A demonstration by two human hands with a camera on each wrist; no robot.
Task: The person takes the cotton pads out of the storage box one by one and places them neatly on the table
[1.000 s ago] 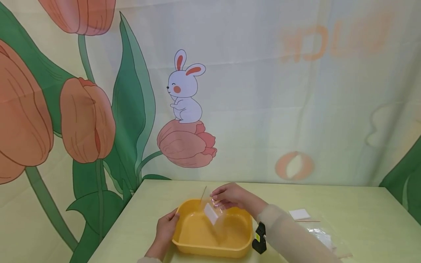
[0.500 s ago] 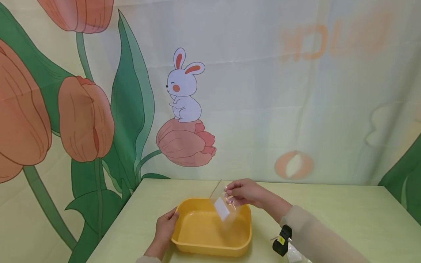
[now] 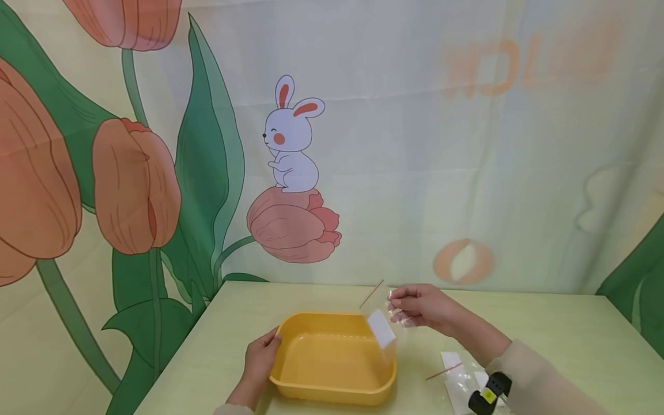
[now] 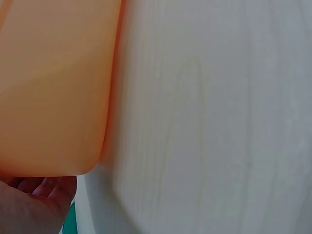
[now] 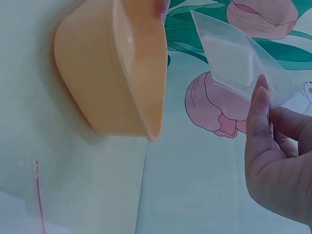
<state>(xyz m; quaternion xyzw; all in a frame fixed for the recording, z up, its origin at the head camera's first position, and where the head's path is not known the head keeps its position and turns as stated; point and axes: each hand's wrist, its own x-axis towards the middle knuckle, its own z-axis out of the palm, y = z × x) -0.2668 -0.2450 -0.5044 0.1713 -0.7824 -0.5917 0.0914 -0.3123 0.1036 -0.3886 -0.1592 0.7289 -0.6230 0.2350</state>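
Observation:
A yellow plastic basin (image 3: 332,395) sits on the table with nothing inside it. At its left side my left hand (image 3: 261,357) grips the rim, thumb over the edge; in the left wrist view the fingers (image 4: 46,187) curl against the basin's end wall (image 4: 53,122). My right hand (image 3: 427,308) pinches a clear zip bag (image 5: 270,66) by one edge, above the basin's right back corner. Inside the bag lies a flat white rectangle (image 3: 381,328). A red line marks the bag's seal.
More clear bags (image 3: 453,383) with white pieces and a red seal line lie on the table to the right, partly hidden by my right sleeve (image 3: 539,374) and black wrist strap (image 3: 490,395). A printed cloth (image 3: 384,144) hangs behind the table.
My right hand has carried the bag rightward, from over the basin's middle to its right back corner. The left hand has stayed on the rim.

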